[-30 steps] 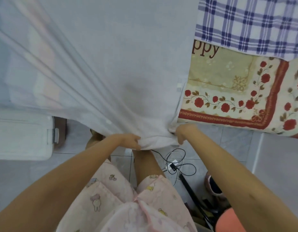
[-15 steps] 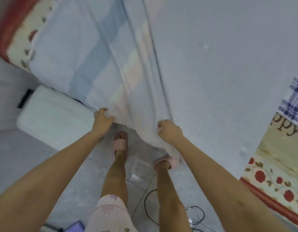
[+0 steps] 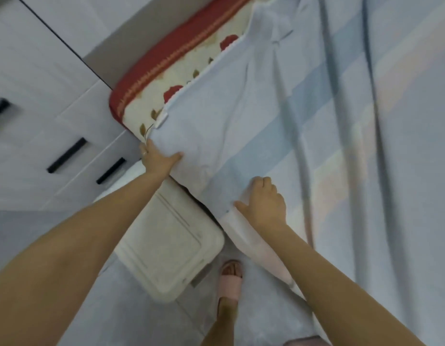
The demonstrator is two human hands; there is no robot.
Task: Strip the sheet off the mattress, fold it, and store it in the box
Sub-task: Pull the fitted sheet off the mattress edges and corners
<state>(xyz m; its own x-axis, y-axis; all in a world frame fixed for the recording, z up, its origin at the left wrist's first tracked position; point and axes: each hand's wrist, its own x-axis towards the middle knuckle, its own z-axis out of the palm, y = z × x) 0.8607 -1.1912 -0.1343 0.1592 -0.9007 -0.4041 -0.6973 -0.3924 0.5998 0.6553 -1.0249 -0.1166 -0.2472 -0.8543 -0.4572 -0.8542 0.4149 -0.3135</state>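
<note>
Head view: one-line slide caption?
Left hand and right hand grip the striped sheet at the mattress corner, white box on the floor below.

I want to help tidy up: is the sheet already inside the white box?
No, the sheet lies spread over the mattress, gripped by the left hand and right hand, above the white box.

Your sheet [image 3: 266, 121] hid most of the mattress [image 3: 146, 106] and ran off the top and right edges; the white box's [image 3: 171, 243] far end lay hidden beneath it.
</note>
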